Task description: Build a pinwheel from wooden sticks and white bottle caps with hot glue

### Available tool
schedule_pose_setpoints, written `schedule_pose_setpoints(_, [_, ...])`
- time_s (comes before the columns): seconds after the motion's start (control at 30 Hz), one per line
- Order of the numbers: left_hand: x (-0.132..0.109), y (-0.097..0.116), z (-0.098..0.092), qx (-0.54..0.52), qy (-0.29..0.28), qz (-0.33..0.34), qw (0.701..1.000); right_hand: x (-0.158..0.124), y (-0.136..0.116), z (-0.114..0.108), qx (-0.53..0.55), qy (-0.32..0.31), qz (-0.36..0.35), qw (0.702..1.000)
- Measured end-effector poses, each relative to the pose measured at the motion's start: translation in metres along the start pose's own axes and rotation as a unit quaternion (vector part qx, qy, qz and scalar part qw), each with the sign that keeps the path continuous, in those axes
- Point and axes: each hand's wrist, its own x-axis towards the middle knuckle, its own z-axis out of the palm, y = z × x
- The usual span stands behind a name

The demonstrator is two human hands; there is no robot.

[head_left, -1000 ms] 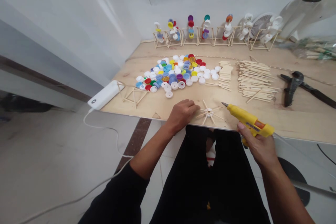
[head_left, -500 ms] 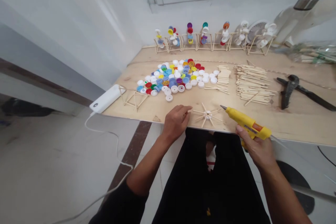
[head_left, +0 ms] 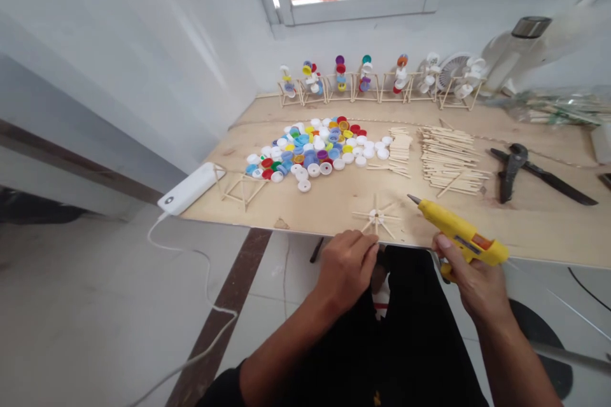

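Observation:
My right hand (head_left: 470,276) grips a yellow glue gun (head_left: 458,233), its tip pointing left over the plywood board (head_left: 334,197), a little right of a star of wooden sticks round a white cap (head_left: 377,216). My left hand (head_left: 348,264) hangs just below the board's front edge, under the star, fingers curled together; I cannot make out anything in them. Behind the star lies a heap of coloured bottle caps (head_left: 317,146) and piles of wooden sticks (head_left: 449,152).
A white power bank (head_left: 186,187) with a trailing cable sits at the board's left corner beside a stick frame (head_left: 241,184). Black pliers (head_left: 513,168) lie at the right. Several stick-and-cap models (head_left: 367,79) line the wall under the window, with a small fan (head_left: 453,73).
My left hand has drawn back from the stick star, off the board to below its front edge. The glue gun has stayed near the same place. My view has tilted upward.

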Motion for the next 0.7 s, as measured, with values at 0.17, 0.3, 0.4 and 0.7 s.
schedule_pose_setpoints(0.17, [0.031, -0.013, -0.013, -0.032, 0.015, -0.024, 0.999, 0.006, 0.003, -0.002, -0.017, -0.001, 0.015, 1.000])
schedule_pose_setpoints(0.3, [0.077, -0.036, -0.013, -0.004, -0.017, -0.050, 0.999, 0.012, 0.008, 0.000, -0.019, -0.028, -0.003, 0.999])
schedule_pose_setpoints(0.4, [0.109, -0.046, -0.006, 0.044, -0.068, -0.033, 0.996, 0.014, 0.009, 0.000, -0.036, -0.063, -0.019, 0.997])
schedule_pose_setpoints(0.7, [0.164, -0.040, 0.019, 0.149, -0.182, 0.051, 0.971, 0.015, 0.009, -0.003, 0.007, -0.150, -0.023, 0.988])
